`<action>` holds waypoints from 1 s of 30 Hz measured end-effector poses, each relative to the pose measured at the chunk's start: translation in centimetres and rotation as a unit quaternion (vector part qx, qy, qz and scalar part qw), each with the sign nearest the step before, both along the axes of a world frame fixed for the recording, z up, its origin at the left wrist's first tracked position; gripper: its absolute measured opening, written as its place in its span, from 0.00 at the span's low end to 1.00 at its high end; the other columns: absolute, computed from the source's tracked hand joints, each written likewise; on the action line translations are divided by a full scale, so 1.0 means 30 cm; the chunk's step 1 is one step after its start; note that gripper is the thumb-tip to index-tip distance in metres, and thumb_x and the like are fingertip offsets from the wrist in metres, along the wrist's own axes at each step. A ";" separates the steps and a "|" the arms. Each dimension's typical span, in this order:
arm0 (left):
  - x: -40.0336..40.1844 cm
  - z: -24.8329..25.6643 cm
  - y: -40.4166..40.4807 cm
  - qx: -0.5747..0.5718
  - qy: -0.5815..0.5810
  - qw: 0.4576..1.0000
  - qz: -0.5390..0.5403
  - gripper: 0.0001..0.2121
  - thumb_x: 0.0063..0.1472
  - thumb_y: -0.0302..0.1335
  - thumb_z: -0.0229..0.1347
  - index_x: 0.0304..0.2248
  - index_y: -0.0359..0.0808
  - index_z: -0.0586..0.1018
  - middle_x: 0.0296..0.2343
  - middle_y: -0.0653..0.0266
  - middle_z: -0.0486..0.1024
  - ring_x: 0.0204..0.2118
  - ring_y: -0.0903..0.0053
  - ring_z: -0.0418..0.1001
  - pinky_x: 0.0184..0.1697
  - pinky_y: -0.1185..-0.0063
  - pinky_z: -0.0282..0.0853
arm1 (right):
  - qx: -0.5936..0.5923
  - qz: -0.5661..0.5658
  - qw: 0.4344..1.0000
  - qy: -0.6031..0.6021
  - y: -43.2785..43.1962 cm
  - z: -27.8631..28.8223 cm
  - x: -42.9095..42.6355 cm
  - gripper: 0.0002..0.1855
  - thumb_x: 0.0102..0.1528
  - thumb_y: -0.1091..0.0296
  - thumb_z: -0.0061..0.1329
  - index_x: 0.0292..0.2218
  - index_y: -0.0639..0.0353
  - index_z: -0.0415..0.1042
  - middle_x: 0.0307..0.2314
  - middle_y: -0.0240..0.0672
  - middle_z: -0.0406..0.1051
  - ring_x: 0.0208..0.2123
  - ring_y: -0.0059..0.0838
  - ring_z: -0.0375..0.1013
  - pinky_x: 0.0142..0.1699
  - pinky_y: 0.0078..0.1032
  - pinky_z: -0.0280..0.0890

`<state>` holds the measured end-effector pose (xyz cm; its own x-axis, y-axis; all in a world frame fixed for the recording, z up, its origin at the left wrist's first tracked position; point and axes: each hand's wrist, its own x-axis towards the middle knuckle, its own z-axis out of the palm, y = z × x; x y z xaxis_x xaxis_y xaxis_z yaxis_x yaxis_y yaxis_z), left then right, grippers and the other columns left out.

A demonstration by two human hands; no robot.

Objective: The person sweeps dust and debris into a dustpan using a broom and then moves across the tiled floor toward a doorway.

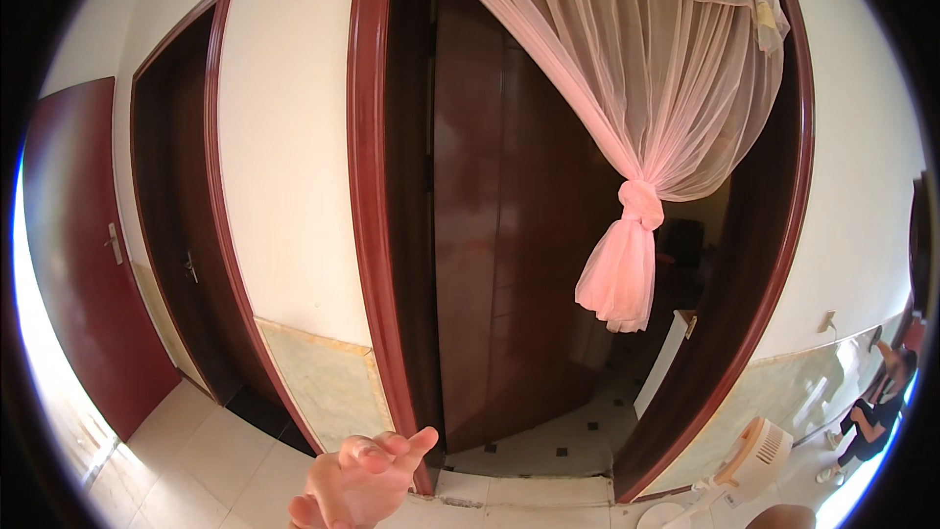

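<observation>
My left hand (363, 481) is raised at the bottom of the view, its palm partly turned to me. The fingers are loosely bent and spread, with nothing in them. Behind it stands a doorway with a red-brown wooden frame (367, 184). A sheer pink curtain (646, 88) hangs across its upper right, drawn together in a knot (640, 204) with the loose end below. Past the curtain, a dark brown door (514, 235) stands ajar onto a tiled floor (536, 459). My right hand is out of view.
To the left are a dark door (187, 235) in a recess and a red door (81, 257) beside bright light. A white and beige slatted appliance (764, 455), possibly a fan, stands at lower right. Beyond it, a person (874, 419) in dark clothes sits or crouches near the wall.
</observation>
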<state>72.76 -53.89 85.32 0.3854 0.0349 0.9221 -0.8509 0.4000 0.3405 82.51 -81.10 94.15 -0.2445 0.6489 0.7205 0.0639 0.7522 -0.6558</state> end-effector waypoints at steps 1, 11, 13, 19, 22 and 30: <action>0.008 0.001 -0.010 -0.006 0.002 1.000 -0.005 0.16 0.57 0.44 0.37 0.17 0.47 0.66 0.48 0.65 0.55 0.54 0.73 0.45 0.55 0.62 0.29 | 0.007 -0.007 1.000 -0.006 -0.003 0.003 0.005 0.14 0.48 0.55 0.43 0.29 0.57 0.68 0.15 0.28 0.63 0.12 0.22 0.61 0.15 0.18 0.52; 0.040 -0.009 -0.043 -0.018 0.018 1.000 0.003 0.16 0.56 0.45 0.39 0.18 0.47 0.67 0.47 0.64 0.56 0.54 0.72 0.45 0.55 0.62 0.28 | 0.185 -0.122 0.969 -0.105 -0.010 0.005 0.039 0.12 0.48 0.57 0.44 0.29 0.56 0.68 0.15 0.29 0.63 0.12 0.21 0.61 0.15 0.16 0.52; 0.055 -0.020 -0.043 -0.021 0.005 1.000 0.001 0.16 0.55 0.45 0.40 0.18 0.46 0.68 0.47 0.65 0.56 0.54 0.71 0.45 0.55 0.62 0.29 | 0.292 -0.192 0.923 -0.161 -0.027 0.006 0.041 0.11 0.48 0.58 0.44 0.29 0.56 0.68 0.15 0.29 0.63 0.12 0.20 0.61 0.15 0.16 0.52; 0.046 -0.059 -0.040 -0.048 0.030 0.997 0.047 0.14 0.55 0.43 0.41 0.18 0.45 0.67 0.46 0.62 0.57 0.53 0.70 0.47 0.54 0.62 0.35 | 0.543 -0.366 0.640 -0.402 -0.094 -0.051 0.014 0.10 0.48 0.59 0.44 0.29 0.55 0.68 0.15 0.29 0.63 0.12 0.19 0.61 0.14 0.15 0.52; 0.015 -0.083 -0.021 -0.060 0.057 0.995 0.061 0.14 0.56 0.40 0.41 0.18 0.43 0.66 0.46 0.60 0.56 0.52 0.69 0.47 0.54 0.63 0.37 | 0.513 -0.363 0.564 -0.536 -0.121 -0.085 0.013 0.09 0.48 0.60 0.44 0.29 0.55 0.68 0.15 0.29 0.63 0.12 0.19 0.61 0.14 0.15 0.52; -0.037 -0.205 0.046 -0.081 0.195 0.966 0.149 0.13 0.54 0.38 0.43 0.21 0.39 0.68 0.45 0.57 0.57 0.51 0.67 0.51 0.53 0.67 0.43 | 0.151 -0.535 0.505 -0.660 -0.007 -0.100 0.303 0.06 0.38 0.67 0.46 0.24 0.50 0.67 0.09 0.23 0.47 0.11 0.18 0.53 0.15 0.18 0.46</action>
